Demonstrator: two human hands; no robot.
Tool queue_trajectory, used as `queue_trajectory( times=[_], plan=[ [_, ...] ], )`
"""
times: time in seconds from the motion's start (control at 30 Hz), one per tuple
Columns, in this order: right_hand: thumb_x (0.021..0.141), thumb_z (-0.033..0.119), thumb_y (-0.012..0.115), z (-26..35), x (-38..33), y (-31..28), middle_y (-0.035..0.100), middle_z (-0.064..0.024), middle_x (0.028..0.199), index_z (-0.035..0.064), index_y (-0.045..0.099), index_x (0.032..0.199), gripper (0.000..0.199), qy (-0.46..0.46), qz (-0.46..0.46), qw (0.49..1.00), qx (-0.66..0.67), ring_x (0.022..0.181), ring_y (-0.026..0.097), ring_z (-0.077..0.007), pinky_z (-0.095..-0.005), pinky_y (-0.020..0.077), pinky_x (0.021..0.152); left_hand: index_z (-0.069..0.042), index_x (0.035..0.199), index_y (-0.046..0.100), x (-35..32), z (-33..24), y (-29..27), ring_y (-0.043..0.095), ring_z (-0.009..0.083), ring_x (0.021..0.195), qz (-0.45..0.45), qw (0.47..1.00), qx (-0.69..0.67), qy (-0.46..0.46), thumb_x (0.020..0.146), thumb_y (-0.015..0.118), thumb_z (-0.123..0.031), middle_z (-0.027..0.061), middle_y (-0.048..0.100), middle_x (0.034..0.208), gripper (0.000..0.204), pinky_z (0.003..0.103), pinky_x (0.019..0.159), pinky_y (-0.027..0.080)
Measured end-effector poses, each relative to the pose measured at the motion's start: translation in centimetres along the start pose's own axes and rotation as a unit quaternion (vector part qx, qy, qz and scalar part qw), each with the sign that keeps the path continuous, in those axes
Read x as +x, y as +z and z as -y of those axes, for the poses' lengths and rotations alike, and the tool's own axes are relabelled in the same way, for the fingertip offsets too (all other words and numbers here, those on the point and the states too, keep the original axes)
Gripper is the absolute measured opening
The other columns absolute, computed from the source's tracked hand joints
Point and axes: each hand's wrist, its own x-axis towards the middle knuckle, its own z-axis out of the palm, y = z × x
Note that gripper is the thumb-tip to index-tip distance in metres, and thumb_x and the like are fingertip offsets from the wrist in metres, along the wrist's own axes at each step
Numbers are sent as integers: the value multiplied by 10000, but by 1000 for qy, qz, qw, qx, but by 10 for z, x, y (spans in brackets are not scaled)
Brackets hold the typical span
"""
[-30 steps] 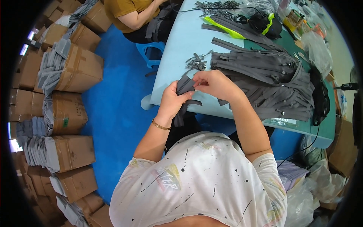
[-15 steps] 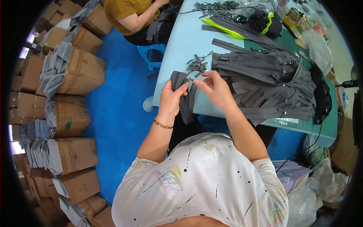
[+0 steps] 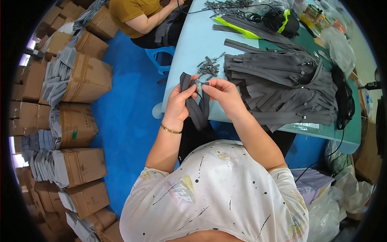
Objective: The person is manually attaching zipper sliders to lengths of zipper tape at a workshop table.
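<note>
A dark grey zipper (image 3: 196,115) hangs in a loop between my hands at the table's near left edge. My left hand (image 3: 177,105) is closed on one part of it, thumb pressed near a small metal-looking piece, perhaps the slider. With thumb and forefinger, my right hand (image 3: 225,94) pinches the zipper's other end close by. Just beyond my fingers lies a small heap of dark zipper pulls (image 3: 208,67). To the right of my right hand spreads a large pile of grey zippers (image 3: 278,82), some with shiny sliders.
The pale blue table (image 3: 183,52) also bears a neon yellow strip (image 3: 238,28), black cord and plastic bags (image 3: 338,48). At the far left a person (image 3: 139,18) sits on a blue stool (image 3: 159,54). Cardboard boxes (image 3: 90,82) with grey bundles line the left side.
My right hand has come down and left, closing on the zipper's end beside my left hand. The zipper now forms a wider loop.
</note>
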Motion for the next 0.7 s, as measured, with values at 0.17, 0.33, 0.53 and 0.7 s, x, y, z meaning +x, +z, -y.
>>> queue_trajectory(
  times=[0.17, 0.33, 0.53, 0.7],
  plan=[
    [815, 170, 653, 4, 3, -6, 596, 7, 715, 1, 621, 822, 173, -19, -2, 972, -234, 650, 508, -57, -227, 411, 585, -18, 1067, 604, -2, -1, -2, 525, 84, 731, 24, 999, 44, -13, 815, 614, -19, 24, 585, 870, 252, 190, 643, 432],
    [801, 178, 654, 9, 3, -12, 583, -23, 647, -18, 611, 784, 201, -28, 7, 938, -345, 594, 496, -77, -245, 417, 554, -24, 1041, 612, -2, 0, -3, 530, 77, 733, 49, 996, 76, -27, 807, 620, -15, 40, 620, 927, 234, 202, 649, 439],
    [794, 180, 659, 15, 2, -14, 563, -14, 634, -17, 606, 777, 205, -9, 20, 931, -365, 586, 474, -71, -242, 403, 545, -19, 1013, 613, -5, -4, -3, 530, 66, 748, 55, 986, 157, -12, 810, 621, -21, 58, 635, 1034, 204, 206, 652, 440],
    [797, 188, 665, 3, 1, -22, 543, 18, 652, -4, 610, 774, 201, -21, 14, 957, -290, 593, 450, -59, -232, 383, 543, -14, 1012, 611, -3, -3, -1, 518, 62, 716, 56, 980, 189, -9, 809, 624, -25, 46, 631, 987, 203, 204, 643, 438]
  ],
)
